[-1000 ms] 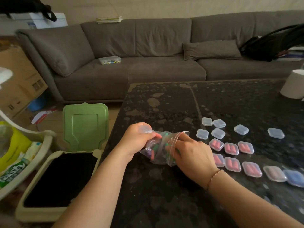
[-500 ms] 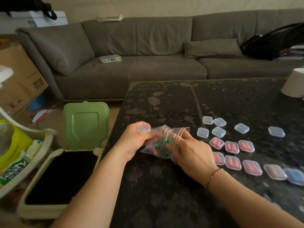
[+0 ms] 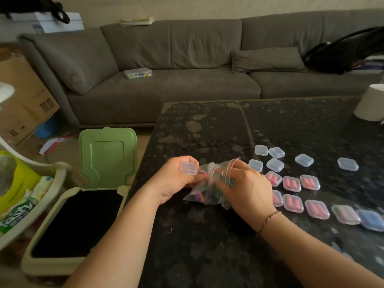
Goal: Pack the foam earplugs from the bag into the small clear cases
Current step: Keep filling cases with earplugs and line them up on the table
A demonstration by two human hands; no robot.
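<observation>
A clear zip bag (image 3: 209,189) of coloured foam earplugs hangs just above the dark table (image 3: 207,246). My left hand (image 3: 176,179) grips the bag's left edge and also holds a small clear case (image 3: 189,167) against its knuckles. My right hand (image 3: 247,188) has its fingers inside the bag's mouth, curled among the earplugs. To the right lie several empty clear cases (image 3: 275,164) and several cases filled with pink earplugs (image 3: 292,183); one holds blue earplugs (image 3: 372,219).
An open bin with a green lid (image 3: 108,161) stands on the floor left of the table. A white cup (image 3: 371,102) sits at the table's far right. A grey sofa (image 3: 187,80) runs behind, with a small plastic box (image 3: 138,73) on its seat.
My right hand has pushed deeper into the bag, and the bag has bunched up and risen slightly. The left hand keeps its hold on the case and bag.
</observation>
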